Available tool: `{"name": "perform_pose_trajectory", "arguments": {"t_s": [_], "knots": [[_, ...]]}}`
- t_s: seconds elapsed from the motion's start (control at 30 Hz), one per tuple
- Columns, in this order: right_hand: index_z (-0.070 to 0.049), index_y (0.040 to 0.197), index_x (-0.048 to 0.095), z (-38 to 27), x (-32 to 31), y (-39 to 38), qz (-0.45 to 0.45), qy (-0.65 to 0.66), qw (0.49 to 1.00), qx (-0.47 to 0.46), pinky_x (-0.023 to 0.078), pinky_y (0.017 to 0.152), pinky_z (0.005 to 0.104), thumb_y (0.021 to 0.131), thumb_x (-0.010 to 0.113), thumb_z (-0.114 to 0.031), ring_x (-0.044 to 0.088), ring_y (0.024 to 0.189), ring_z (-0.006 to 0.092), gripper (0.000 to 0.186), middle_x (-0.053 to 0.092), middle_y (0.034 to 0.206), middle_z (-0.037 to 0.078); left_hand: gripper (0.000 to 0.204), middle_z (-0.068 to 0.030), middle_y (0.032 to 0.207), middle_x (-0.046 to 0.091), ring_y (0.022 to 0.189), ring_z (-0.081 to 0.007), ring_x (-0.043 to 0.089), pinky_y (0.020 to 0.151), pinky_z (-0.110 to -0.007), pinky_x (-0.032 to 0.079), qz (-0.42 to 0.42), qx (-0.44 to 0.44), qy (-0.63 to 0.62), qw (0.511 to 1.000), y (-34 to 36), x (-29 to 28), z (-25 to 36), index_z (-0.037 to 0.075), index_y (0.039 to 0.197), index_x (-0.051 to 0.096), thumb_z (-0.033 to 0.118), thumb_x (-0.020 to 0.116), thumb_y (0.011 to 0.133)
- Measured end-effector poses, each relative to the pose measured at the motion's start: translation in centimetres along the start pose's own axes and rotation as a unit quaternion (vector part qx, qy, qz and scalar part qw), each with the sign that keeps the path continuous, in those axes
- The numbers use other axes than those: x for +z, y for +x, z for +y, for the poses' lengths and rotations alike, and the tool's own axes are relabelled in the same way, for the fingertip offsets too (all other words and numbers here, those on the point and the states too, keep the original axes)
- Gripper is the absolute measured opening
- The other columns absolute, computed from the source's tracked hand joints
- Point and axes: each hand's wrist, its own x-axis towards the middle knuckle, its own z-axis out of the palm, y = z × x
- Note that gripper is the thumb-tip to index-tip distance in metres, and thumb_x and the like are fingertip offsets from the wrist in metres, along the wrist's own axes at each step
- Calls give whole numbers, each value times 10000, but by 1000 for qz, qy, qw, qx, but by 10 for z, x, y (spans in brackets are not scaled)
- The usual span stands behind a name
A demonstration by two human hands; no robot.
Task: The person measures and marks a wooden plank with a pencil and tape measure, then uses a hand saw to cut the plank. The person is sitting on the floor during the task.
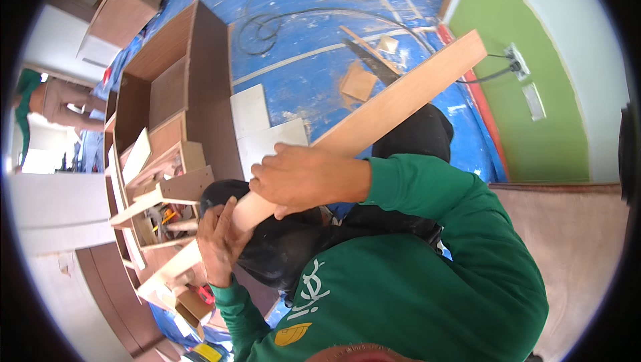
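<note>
A long, pale wooden board [394, 102] runs diagonally across my lap, from the lower left up to the upper right. My right hand [300, 175] grips it from above near the middle left, with its fingers bent over the edge. My left hand [220, 235] holds the same board farther down to the left, its fingers wrapped against it. Part of the board is hidden under both hands. My dark-clad knees show beneath it.
At left stand a brown cabinet carcass [207, 82] and wooden compartments holding tools [170, 215]. Blue floor sheeting [287, 68] carries white panels [267, 142], offcuts [357, 82] and a cable [307, 12]. A green wall [494, 115] has a socket. A person in green [30, 102] appears far left.
</note>
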Motion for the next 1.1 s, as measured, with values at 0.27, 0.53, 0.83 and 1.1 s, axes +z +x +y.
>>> {"name": "perform_pose_trajectory", "arguments": {"t_s": [0.27, 0.53, 0.83, 1.1], "knots": [[-90, 931, 694, 9, -69, 58, 61, -154, 986, 10, 441, 802, 412, 900, 792, -459, 625, 852, 233, 383, 620, 860, 33, 800, -105, 1054, 612, 934, -334, 676, 823, -461, 570, 107, 15, 40, 993, 39, -60, 4, 151, 1455, 682, 130, 935, 696], [-83, 890, 681, 47, -78, 102, 81, -164, 981, 57, 402, 764, 444, 944, 778, -427, 616, 841, 287, 361, 616, 847, 79, 799, -92, 1113, 640, 1006, -322, 666, 851, -453, 562, 196, 56, 16, 979, 91, -71, -24, 162, 1459, 685, 136, 918, 695], [-65, 897, 674, 98, -58, 129, 69, -167, 977, 108, 400, 788, 482, 1015, 709, -438, 617, 871, 340, 392, 631, 845, 105, 779, -85, 1070, 636, 1087, -325, 645, 974, -450, 533, 192, 112, -5, 975, 157, -68, -79, 147, 1422, 709, 149, 951, 681], [-50, 892, 675, 143, 1, 105, -5, -73, 965, 252, 427, 886, 557, 1031, 657, -488, 662, 966, 392, 460, 711, 945, 158, 806, -108, 1094, 622, 1031, -353, 662, 922, -468, 546, 57, 82, -48, 994, 197, -14, -116, 170, 1468, 683, 142, 942, 705]]}}
